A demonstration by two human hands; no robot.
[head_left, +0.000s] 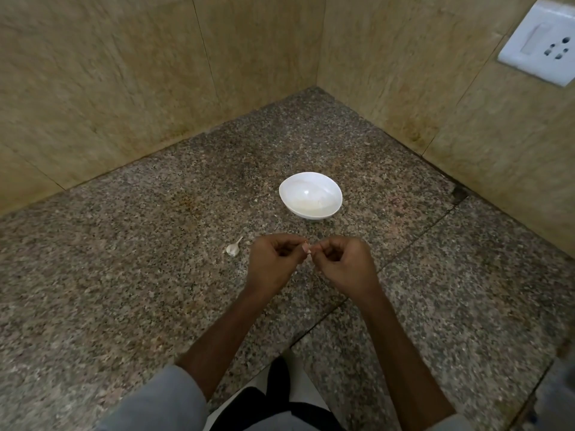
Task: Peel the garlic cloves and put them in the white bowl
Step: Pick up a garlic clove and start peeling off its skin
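While left hand [273, 264] and right hand [343, 264] pinch a garlic clove [308, 254], another clove [232, 249] lies beside — white bowl [308, 213] beyond.

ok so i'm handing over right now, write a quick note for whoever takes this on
Hands: the left hand and the right hand both pinch one small pale garlic clove between them, above the speckled granite counter. How much of it is peeled is too small to tell.
A second whitish garlic clove lies on the counter, left of the hands.
The round white bowl stands beyond the hands; no clove shows in it.
Left: peel both cloves and put them in the bowl.
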